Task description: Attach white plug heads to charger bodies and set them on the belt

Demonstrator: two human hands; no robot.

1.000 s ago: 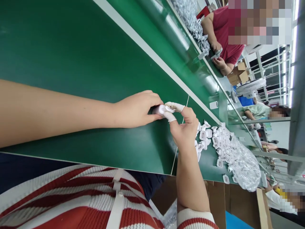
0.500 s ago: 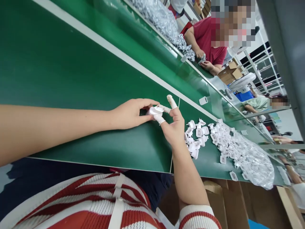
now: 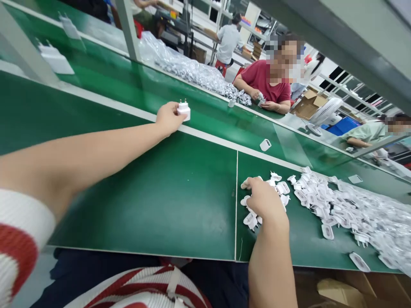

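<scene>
My left hand (image 3: 169, 118) is stretched forward over the white divider strip. It is closed on a white charger plug (image 3: 184, 113), held upright with its two pins up. My right hand (image 3: 265, 199) is low over a small pile of white plug covers (image 3: 251, 220) on the green bench. Its fingers, some in pale finger wraps, point left among the covers and look apart. Part of the pile is hidden under this hand. On the green belt beyond the strip lies a white charger housing (image 3: 265, 145).
More white plug covers (image 3: 327, 214) spill from a clear plastic bag (image 3: 382, 214) at the right. Other chargers (image 3: 56, 59) stand on the belt (image 3: 105, 81) at far left, by a metal post (image 3: 30, 47). Across the belt, a person in a red shirt (image 3: 272, 85) handles small parts.
My hands have parted from around the white piece. My left hand has carried a charger plug forward and left; my right hand has moved right to the covers. The view has shifted.
</scene>
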